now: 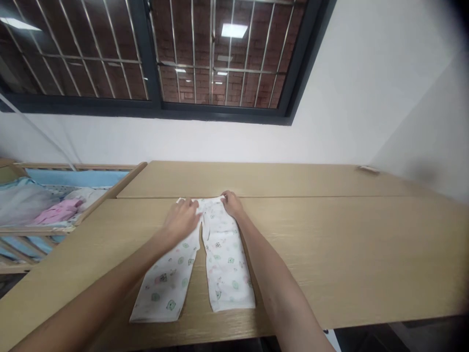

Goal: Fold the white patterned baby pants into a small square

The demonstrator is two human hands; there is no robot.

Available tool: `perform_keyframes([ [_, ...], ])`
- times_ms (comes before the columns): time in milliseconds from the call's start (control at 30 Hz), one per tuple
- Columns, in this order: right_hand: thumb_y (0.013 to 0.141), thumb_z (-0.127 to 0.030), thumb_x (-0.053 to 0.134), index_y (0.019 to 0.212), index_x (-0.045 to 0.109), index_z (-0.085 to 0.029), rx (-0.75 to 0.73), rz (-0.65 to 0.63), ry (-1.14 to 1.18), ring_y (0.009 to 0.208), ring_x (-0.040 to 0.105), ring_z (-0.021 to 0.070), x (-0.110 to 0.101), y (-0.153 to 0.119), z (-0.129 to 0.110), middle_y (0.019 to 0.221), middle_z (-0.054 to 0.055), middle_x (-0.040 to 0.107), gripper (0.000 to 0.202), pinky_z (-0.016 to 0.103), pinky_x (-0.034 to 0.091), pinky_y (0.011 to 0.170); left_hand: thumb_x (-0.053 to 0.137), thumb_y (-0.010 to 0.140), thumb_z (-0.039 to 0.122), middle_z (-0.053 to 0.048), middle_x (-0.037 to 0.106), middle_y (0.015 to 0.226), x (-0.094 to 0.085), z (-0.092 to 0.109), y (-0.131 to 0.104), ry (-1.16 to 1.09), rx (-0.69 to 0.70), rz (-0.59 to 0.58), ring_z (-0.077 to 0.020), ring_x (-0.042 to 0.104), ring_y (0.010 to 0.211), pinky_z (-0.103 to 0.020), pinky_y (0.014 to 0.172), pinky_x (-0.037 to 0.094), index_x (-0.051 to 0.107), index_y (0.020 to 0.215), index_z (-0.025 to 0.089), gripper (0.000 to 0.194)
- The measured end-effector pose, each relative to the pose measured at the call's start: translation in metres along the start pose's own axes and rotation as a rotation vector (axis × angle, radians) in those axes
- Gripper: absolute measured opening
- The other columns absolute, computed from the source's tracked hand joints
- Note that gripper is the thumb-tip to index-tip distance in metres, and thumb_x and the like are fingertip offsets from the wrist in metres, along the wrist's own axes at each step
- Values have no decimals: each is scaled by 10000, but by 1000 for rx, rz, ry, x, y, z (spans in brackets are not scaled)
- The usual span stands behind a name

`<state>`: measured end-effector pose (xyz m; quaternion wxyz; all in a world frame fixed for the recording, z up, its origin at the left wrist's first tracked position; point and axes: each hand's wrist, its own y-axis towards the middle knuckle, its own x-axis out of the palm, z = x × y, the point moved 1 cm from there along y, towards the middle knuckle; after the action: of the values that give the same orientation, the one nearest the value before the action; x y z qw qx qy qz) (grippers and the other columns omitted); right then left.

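A pair of small white baby pants (227, 259) with green and pink prints lies flat on the wooden tabletop, waistband away from me and legs spread toward me. My left hand (183, 217) is over the left part of the waist, fingers bent and closed on the cloth; its fingertips are partly hidden. At the right corner of the waistband, my right hand (232, 204) pinches the fabric between thumb and fingers. Both forearms reach in from the near edge, the left one crossing over part of the left pant leg.
The wide wooden table (348, 249) has a seam running across it near the back. To the left stands a wooden crib (110, 195) with blue lining and a pink cloth (60, 211) inside. A small flat object (368, 169) lies at the back right. Behind is a barred window (223, 58).
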<state>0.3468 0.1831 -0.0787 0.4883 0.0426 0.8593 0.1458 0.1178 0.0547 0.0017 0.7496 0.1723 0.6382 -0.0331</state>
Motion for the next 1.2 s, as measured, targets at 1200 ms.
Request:
perform_keyframes([
  [1200, 816, -205, 657, 1091, 566, -153, 199, -38, 568, 660, 640, 156, -39, 9, -59, 763, 23, 656, 294, 250, 512, 613, 434, 955, 319, 6, 734, 693, -24, 75, -175, -1023, -47, -217, -148, 603, 575, -252, 552, 396, 552, 715, 222, 285],
])
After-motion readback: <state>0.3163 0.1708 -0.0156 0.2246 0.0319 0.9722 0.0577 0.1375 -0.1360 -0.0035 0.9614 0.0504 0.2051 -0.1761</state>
